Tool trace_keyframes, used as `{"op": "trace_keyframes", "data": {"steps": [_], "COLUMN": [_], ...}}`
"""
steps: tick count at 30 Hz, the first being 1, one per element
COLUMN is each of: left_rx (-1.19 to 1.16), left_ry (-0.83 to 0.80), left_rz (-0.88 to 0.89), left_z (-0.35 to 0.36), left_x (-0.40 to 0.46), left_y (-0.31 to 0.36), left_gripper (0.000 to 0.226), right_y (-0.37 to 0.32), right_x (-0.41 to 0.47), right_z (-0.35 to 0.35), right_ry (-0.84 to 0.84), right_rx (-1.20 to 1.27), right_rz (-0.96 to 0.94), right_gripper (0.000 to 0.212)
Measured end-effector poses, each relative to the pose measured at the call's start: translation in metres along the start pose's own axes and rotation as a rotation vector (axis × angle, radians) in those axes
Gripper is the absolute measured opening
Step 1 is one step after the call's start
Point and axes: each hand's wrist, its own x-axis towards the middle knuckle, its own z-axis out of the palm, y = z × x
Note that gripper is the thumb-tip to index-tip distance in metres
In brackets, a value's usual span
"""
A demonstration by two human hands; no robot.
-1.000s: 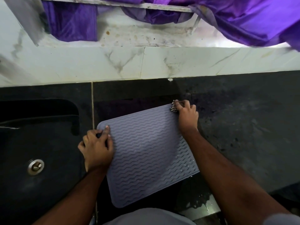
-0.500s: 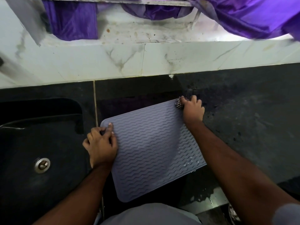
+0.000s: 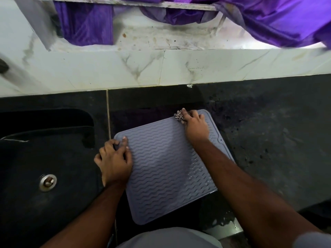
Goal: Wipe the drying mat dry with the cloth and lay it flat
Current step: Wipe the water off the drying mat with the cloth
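A grey-lilac drying mat (image 3: 166, 169) with wavy ridges lies on the black counter, turned a little clockwise. Water drops glisten near its right edge. My right hand (image 3: 196, 127) presses a small bunched patterned cloth (image 3: 179, 115) onto the mat's far edge, near the far right corner. Most of the cloth is hidden under my fingers. My left hand (image 3: 114, 161) rests on the mat's left edge near the far left corner, fingers curled and pinning it down.
A black sink (image 3: 44, 158) with a metal drain (image 3: 48, 182) lies left of the mat. A white marble backsplash (image 3: 161, 70) runs along the back, with purple fabric (image 3: 268, 18) hanging above. Wet patches sit on the counter (image 3: 277, 140) near the front edge.
My right hand with the cloth has slid left along the mat's far edge, uncovering the far right corner. My left hand stays on the left edge.
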Motion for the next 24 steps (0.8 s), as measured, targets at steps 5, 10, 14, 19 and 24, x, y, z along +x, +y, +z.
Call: {"op": "trace_keyframes", "data": {"steps": [5, 10, 14, 19, 24], "left_rx": [0.016, 0.019, 0.025, 0.013, 0.030], "left_ry": [0.001, -0.016, 0.004, 0.001, 0.007], "left_rz": [0.004, 0.010, 0.020, 0.006, 0.009], "left_z": [0.003, 0.003, 0.003, 0.005, 0.005], "left_x": [0.000, 0.000, -0.001, 0.002, 0.000], "left_y": [-0.003, -0.005, -0.003, -0.004, -0.004], "left_gripper": [0.046, 0.046, 0.045, 0.046, 0.045], "right_y": [-0.045, -0.044, -0.061, -0.083, -0.077], "right_x": [-0.048, -0.044, -0.037, -0.060, -0.040], "right_z": [0.010, 0.018, 0.021, 0.020, 0.018], "right_ry": [0.001, -0.008, -0.017, -0.081, -0.076], "right_rx": [-0.014, -0.012, 0.007, 0.065, 0.108], "right_rz": [-0.190, -0.128, 0.054, -0.068, -0.031], "right_gripper": [0.056, 0.060, 0.058, 0.055, 0.053]}}
